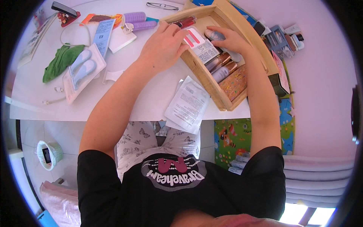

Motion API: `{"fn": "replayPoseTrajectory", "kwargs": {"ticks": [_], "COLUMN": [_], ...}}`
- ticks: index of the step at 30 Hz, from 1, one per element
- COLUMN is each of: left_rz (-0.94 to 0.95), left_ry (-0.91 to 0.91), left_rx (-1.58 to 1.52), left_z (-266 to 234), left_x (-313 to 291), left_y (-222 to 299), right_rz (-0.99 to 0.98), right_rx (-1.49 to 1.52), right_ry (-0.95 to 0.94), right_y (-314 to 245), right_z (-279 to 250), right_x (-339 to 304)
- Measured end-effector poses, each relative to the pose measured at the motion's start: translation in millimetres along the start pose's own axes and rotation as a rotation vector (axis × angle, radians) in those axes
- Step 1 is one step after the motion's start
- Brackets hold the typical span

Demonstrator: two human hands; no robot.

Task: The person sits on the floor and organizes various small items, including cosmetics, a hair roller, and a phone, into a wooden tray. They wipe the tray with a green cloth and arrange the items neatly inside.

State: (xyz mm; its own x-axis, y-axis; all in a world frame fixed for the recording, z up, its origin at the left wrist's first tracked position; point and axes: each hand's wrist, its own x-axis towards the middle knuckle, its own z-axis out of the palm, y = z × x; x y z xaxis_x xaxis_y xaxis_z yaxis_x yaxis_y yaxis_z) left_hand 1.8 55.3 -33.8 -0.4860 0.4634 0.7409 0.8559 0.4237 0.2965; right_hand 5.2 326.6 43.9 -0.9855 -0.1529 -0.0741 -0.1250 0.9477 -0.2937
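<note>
A wooden tray (206, 73) sits at an angle on the table in front of me. My left hand (162, 45) has its fingers bent over the tray's left wall, beside a white box (198, 43) with pink stripes. Inside the tray, my right hand (231, 39) is closed round a small grey oval object (215, 36), partly covered by the fingers. Red slim tubes (186, 22) lie near the left fingertips. Closer to me in the tray are bottles with brown-gold caps (221, 62) and a brown speckled case (234, 83).
White printed sachets (187, 104) overhang the table's front edge. Left of the tray lie purple rollers (139, 25), a blue-handled item in a clear pack (85, 72), a green cloth (62, 62) and a white cable (55, 101). Glasses (162, 6) lie at the back. A small organizer (281, 39) is at right.
</note>
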Motion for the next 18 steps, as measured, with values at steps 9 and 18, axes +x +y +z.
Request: {"fn": "replayPoseTrajectory", "kwargs": {"ticks": [9, 18], "left_rz": [-0.011, -0.009], "left_ry": [-0.029, -0.058], "left_rx": [0.019, 0.021], "left_z": [-1.1, -5.0], "left_x": [1.4, 2.2], "left_y": [0.1, 1.8], "right_rz": [0.006, 0.042], "right_rx": [0.161, -0.044], "right_ry": [0.005, 0.089], "right_y": [2.1, 10.4], "right_z": [4.7, -3.0], "right_x": [-2.9, -15.5]}}
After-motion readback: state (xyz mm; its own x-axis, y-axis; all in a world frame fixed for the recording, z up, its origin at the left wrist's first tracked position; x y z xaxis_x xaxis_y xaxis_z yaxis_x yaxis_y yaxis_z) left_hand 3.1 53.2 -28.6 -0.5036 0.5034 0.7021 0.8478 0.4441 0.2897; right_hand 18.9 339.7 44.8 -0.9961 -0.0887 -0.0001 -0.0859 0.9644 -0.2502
